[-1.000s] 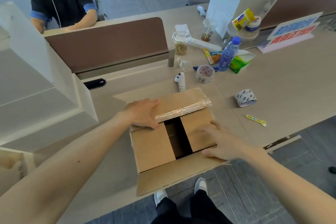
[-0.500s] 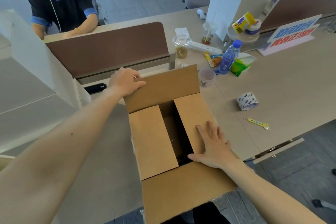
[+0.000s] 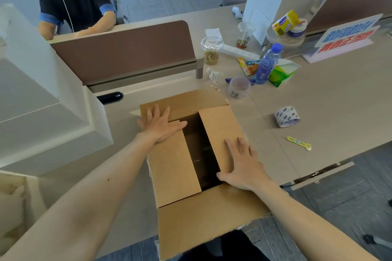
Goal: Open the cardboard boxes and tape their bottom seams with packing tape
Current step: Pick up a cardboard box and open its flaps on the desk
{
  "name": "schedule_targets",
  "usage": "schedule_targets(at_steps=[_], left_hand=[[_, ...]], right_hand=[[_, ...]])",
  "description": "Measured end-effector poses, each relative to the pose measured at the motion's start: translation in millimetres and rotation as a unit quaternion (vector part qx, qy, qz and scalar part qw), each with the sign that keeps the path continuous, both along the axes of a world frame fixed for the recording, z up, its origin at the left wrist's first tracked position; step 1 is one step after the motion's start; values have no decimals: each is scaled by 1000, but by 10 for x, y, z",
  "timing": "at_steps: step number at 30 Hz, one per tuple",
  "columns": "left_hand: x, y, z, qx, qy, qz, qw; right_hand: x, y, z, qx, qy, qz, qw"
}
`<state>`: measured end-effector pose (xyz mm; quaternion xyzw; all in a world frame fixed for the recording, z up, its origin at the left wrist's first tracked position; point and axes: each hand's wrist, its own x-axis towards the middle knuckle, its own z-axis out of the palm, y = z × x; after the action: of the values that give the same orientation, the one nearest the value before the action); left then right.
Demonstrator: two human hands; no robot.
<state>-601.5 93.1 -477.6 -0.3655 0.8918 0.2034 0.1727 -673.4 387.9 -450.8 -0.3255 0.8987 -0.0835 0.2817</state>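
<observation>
Inspector: Risk is starting at the left. The left hand point(image 3: 160, 128) is pressing the far flap and left inner flap of the cardboard box point(image 3: 174, 167); a dark gap is showing between the inner flaps, so they could spring up.

Clerk: Where is the box sitting?

Inspector: At the worktop point(image 3: 328, 99) edge, with its near flap hanging past; it could tip.

Clerk: And the fingers?

Inspector: Left fingers point(image 3: 158, 112) are lying spread and flat, gripping nothing. The right hand point(image 3: 241, 163) is pressing the right flap, fingers point(image 3: 239, 144) straight and apart. The tape roll point(image 3: 286, 117) is lying apart, further right.
</observation>
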Motion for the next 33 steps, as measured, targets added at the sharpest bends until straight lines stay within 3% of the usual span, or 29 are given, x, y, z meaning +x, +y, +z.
schedule_targets(at_steps=[6,10,12,15,18,20,24,29,33], left_hand=[[-17,310,135,-45,5,-19,999],[-43,328,230,-9,72,-9,997],[-31,274,324,11,104,-12,994],[32,225,514,9,110,-38,993],[105,192,737,-19,102,-71,992],[176,144,905,-67,64,-97,991],[477,-5,1064,-227,-57,-136,963],[1023,-65,802,-271,-78,-88,955],[1257,124,531,-208,-91,-9,974]], right_hand=[[-183,75,167,-67,-66,-9,996],[-346,138,428,-126,-81,-33,988],[-455,161,548,-150,-47,-37,987],[-645,170,683,-93,28,16,995],[-810,186,751,-36,177,55,982],[-921,200,718,3,279,74,957],[-1057,175,609,51,335,121,933],[-1039,86,339,95,307,174,931],[-1051,41,114,98,153,123,975]])
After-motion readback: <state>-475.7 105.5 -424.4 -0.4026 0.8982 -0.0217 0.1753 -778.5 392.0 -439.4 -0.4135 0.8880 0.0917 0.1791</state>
